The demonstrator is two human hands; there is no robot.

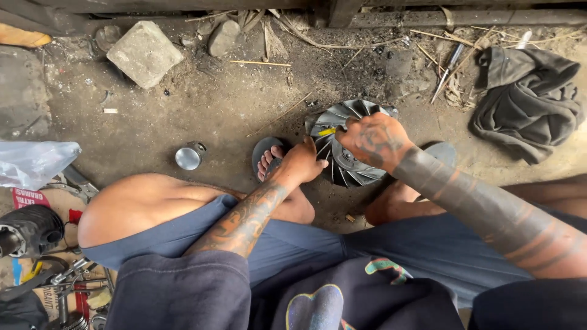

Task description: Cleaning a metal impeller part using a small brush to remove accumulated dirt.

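Finned metal disc [351, 143] lies flat on dirt floor [202, 110], centre of frame, between both feet. Right hand [373, 139] on top of disc, fingers clenched on something yellow, unclear what. Left hand [302, 162] at disc left edge, fingers curled, touching fins. Small metal cup [189, 156] lies left, apart.

Grey finned metal disc [350, 142] flat on dirt floor.

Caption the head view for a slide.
Both hands, left hand and right hand, grip a finned metal disc on dirt ground.
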